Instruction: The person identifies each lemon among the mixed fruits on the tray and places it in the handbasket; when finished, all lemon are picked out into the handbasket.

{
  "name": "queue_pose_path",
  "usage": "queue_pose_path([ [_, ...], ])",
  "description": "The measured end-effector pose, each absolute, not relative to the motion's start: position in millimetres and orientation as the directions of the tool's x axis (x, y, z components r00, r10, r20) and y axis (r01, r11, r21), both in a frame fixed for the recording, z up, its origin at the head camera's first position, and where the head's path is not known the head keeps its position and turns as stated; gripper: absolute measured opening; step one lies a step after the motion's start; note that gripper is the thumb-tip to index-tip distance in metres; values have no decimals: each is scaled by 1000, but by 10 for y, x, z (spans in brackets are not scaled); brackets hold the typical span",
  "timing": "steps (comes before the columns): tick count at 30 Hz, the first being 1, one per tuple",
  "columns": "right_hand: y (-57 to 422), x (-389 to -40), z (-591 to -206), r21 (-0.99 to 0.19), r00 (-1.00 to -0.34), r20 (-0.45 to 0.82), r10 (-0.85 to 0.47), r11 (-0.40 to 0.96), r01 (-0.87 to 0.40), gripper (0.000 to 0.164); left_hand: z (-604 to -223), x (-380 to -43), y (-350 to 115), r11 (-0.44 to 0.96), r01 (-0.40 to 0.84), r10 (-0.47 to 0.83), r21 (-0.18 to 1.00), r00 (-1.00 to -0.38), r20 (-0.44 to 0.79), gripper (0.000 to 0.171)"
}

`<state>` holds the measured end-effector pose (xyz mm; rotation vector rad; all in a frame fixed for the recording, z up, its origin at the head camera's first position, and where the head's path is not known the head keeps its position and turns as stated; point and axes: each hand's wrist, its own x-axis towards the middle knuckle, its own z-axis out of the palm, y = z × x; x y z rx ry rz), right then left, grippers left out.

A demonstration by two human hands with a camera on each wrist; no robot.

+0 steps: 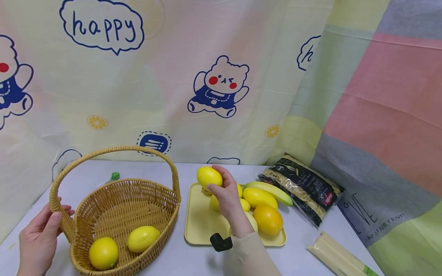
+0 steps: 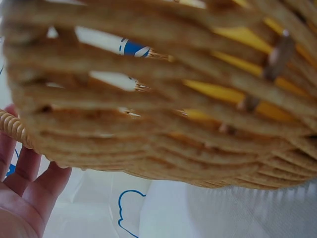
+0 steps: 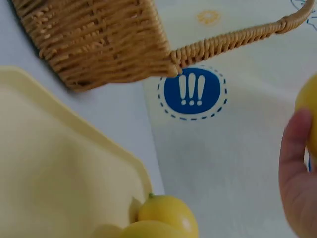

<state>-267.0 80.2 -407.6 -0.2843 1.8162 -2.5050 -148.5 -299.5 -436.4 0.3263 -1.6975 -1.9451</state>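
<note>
My left hand (image 1: 41,234) grips the base of the handle of a wicker basket (image 1: 138,207) at the left, thumb on the near side. Two yellow fruits lie inside the basket: a round one (image 1: 103,253) and a lemon (image 1: 143,238). My right hand (image 1: 229,197) pinches another lemon (image 1: 209,176) between thumb and fingers, raised over the back of a yellow tray (image 1: 198,230). In the right wrist view, this lemon (image 3: 309,116) shows only in part at the right edge. Beneath the right hand, several fruits on the tray are partly hidden.
On the tray's right side are a banana (image 1: 271,191), a long yellow fruit (image 1: 259,197) and an orange fruit (image 1: 267,219). A black-labelled food bag (image 1: 304,188) lies behind, with a pale packet (image 1: 340,255) at front right. A small green-headed item (image 1: 115,176) lies behind the basket.
</note>
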Motion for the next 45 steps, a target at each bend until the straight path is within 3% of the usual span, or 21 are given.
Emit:
queue_pose_path([
  [4,834,-2558,-4079,-933,-930,214,-299,-346,-104,52,-4357,-1503,-2982,-65,258,-536,964,-824,185,40],
  [9,757,-2449,-4114,-911,-803,344,-487,-379,-161,46,-4348,-1520,-2970,-51,269,-528,962,-825,203,39],
  [16,429,-2342,-4168,-908,-686,363,-631,-404,-109,50,-4339,-1531,-2957,-30,282,-520,959,-824,226,39],
  [24,-42,-2229,-4220,-975,-603,215,-769,-201,-91,54,-4367,-1525,-2975,-49,264,-525,963,-827,200,40],
  [31,-329,-2216,-4212,-964,-467,30,-884,98,-246,50,-4379,-1510,-2975,-62,263,-532,963,-825,191,40],
  [35,-409,-2215,-4207,-929,-417,-37,-908,184,-320,48,-4369,-1503,-2970,-67,262,-538,963,-822,187,40],
  [40,-440,-2223,-4211,-917,-396,-59,-916,207,-342,44,-4361,-1490,-2971,-75,262,-543,962,-820,181,40],
  [45,-448,-2209,-4212,-896,-459,-100,-883,280,-344,32,-4360,-1482,-2972,-86,271,-542,959,-820,183,40],
])
